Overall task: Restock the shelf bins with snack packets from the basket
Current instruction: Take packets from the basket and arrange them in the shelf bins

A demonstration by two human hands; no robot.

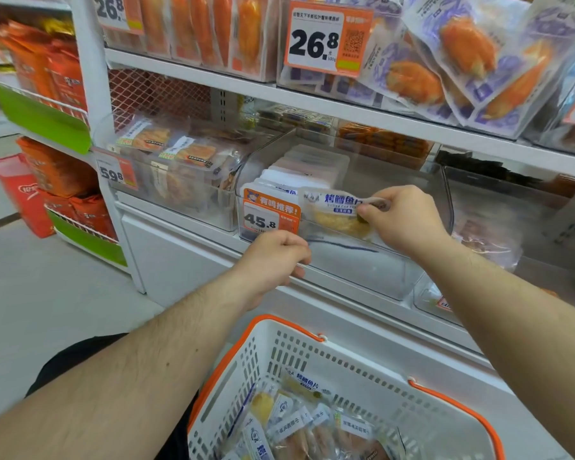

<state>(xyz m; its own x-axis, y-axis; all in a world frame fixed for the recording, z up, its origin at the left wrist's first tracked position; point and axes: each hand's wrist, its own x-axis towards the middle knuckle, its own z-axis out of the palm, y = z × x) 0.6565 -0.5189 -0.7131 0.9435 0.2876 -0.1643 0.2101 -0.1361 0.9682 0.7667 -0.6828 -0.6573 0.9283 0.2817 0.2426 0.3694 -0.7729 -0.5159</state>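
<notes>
A clear plastic shelf bin (372, 260) stands in the middle of the lower shelf, with a row of white snack packets (299, 171) upright at its left side. My right hand (402, 220) pinches a white and blue fish-snack packet (336, 210) over the bin's front wall. My left hand (276, 257) is curled shut and grips the bin's front rim just under the orange 45.8 price tag (269, 217). Below, a white basket with orange handles (279, 356) holds several more snack packets (306, 423).
A neighbouring bin (180, 180) with a 59.8 tag holds packets at the left. Another clear bin (498, 227) lies to the right. The upper shelf (312, 97) carries orange and purple snack bags. Orange bags fill a side rack (54, 104) at far left.
</notes>
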